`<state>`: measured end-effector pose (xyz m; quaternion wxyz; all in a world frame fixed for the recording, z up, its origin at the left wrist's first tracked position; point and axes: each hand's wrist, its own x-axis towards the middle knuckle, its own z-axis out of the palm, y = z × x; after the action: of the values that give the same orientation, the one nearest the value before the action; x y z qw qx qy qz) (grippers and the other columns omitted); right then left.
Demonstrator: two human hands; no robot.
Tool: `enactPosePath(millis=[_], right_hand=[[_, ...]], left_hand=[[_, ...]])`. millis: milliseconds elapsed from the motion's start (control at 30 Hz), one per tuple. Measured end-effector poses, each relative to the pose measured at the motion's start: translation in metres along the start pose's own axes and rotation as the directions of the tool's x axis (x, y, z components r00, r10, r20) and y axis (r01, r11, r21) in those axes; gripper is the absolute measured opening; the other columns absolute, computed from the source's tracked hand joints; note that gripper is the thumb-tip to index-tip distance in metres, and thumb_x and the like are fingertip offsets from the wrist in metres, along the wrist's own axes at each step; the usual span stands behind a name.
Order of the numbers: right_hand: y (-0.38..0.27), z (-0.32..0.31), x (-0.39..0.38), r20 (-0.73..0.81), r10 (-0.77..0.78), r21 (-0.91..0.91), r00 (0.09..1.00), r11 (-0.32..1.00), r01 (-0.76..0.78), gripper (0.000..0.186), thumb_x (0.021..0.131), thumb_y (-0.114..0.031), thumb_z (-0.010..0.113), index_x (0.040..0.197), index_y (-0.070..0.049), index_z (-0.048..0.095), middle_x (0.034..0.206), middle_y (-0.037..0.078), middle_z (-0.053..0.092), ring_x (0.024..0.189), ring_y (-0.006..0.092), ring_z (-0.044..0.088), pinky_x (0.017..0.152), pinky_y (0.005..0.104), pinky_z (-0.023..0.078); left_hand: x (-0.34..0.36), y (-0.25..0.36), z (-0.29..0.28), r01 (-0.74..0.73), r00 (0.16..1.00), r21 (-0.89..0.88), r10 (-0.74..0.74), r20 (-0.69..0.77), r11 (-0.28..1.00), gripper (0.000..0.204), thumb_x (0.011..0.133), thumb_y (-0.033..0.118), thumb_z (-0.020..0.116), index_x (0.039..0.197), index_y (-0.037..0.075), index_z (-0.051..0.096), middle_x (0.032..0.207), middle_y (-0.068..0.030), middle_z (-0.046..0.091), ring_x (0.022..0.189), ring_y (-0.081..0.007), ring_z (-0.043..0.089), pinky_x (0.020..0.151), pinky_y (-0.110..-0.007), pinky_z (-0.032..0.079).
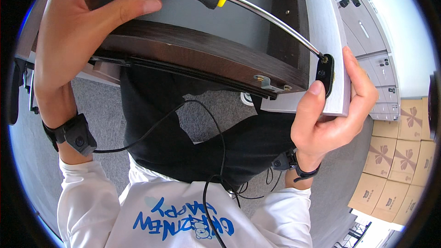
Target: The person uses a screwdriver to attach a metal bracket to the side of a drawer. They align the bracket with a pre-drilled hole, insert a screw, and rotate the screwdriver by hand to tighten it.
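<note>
My left hand (76, 32) is closed around the black and yellow handle of a screwdriver (271, 18). Its metal shaft slants down to the right, and the tip meets a brass-coloured screw (325, 59) at the upper end of a black oblong plate (325, 76). That plate lies against the pale wood-grain panel (333, 27) at the right end of an open dark drawer (216, 50). With the thumb on the plate's lower end and the fingers around the panel's outer side, my right hand (337, 115) pinches plate and panel together.
A metal bracket (268, 83) and a black rail (197, 79) run along the drawer's near side, above my legs. Black cables (220, 138) from both wrist devices cross my lap. Stacked cardboard boxes (390, 165) and pale cabinets (367, 27) stand at the right.
</note>
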<state>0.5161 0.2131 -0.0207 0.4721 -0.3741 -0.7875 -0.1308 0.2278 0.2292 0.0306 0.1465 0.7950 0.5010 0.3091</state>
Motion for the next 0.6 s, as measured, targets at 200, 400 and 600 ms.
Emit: enactPosePath(millis=[200,400,600], right_hand=[[0.000,-0.003,0.000,0.009,0.042,-0.014,0.999,0.999,-0.042,0.038,0.080,-0.009,0.058,0.113,0.007,0.053,0.111,0.019,0.058,0.097,0.0226,0.057,0.087,0.0314,0.043],[0.001,-0.001,0.001,0.002,0.032,-0.008,0.999,0.999,-0.032,0.038,0.080,-0.009,0.058,0.114,0.006,0.053,0.112,0.018,0.057,0.097,0.0213,0.055,0.087,0.0308,0.042],[-0.001,0.000,0.000,0.011,0.059,0.006,0.998,0.998,-0.059,0.038,0.080,-0.008,0.056,0.115,0.006,0.052,0.113,0.017,0.056,0.099,0.0212,0.054,0.089,0.0322,0.042]], left_hand=[[-0.003,0.000,-0.002,0.008,1.000,0.013,-0.007,-0.009,1.000,0.056,0.085,0.044,0.057,0.126,0.007,0.047,0.092,-0.0097,0.058,0.075,-0.0184,0.055,0.073,-0.026,0.048],[-0.006,-0.006,0.000,0.015,1.000,0.006,-0.015,-0.024,1.000,0.056,0.085,0.044,0.057,0.126,0.007,0.047,0.092,-0.0095,0.057,0.075,-0.0180,0.055,0.073,-0.026,0.048],[-0.012,-0.016,0.002,0.031,0.997,-0.011,-0.032,-0.064,0.999,0.056,0.085,0.044,0.057,0.126,0.007,0.048,0.091,-0.0092,0.057,0.074,-0.0176,0.054,0.073,-0.026,0.048]])
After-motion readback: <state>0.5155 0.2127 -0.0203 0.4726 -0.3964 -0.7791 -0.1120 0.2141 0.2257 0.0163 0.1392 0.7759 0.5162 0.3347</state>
